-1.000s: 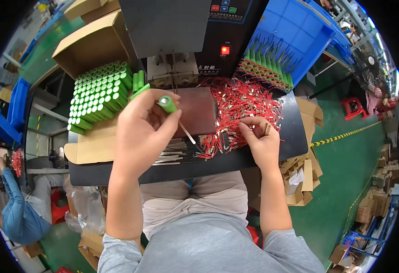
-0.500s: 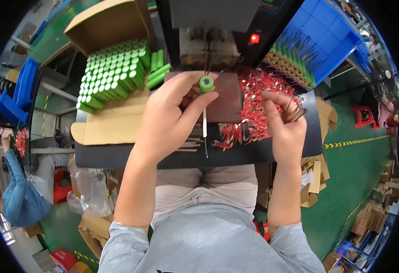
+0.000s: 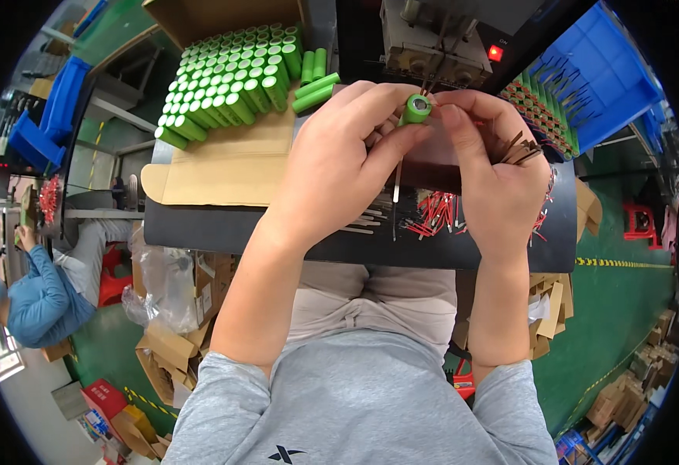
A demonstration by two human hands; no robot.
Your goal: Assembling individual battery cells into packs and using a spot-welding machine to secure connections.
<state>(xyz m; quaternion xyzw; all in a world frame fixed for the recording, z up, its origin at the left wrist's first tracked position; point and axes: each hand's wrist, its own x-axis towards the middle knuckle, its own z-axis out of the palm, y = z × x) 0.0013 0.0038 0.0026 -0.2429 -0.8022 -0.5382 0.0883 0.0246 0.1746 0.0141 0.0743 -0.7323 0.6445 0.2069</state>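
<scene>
My left hand (image 3: 347,155) is closed around a green cylindrical battery cell (image 3: 413,116), its round metal end turned up toward me. A thin pale metal strip (image 3: 397,184) hangs below the cell. My right hand (image 3: 502,163) has its thumb and forefinger pinched together right beside the cell's end; what the fingertips grip is hidden. Several narrow metal strips (image 3: 519,150) stick out from between its curled fingers. Just beyond the cell are the two thin electrodes (image 3: 437,63) of a bench machine (image 3: 432,35), possibly a spot welder.
Green cells (image 3: 227,89) stand in rows in an open cardboard box (image 3: 215,186) at left, with loose cells (image 3: 316,91) beside it. Red wire leads (image 3: 436,215) and loose strips (image 3: 367,220) lie on the black table (image 3: 316,249). A blue bin (image 3: 618,85) with wired cells stands right. Another person (image 3: 49,291) sits far left.
My right hand has come in from the side to meet the cell in my left hand. The whole view has shifted, so the table and machine appear farther right and higher.
</scene>
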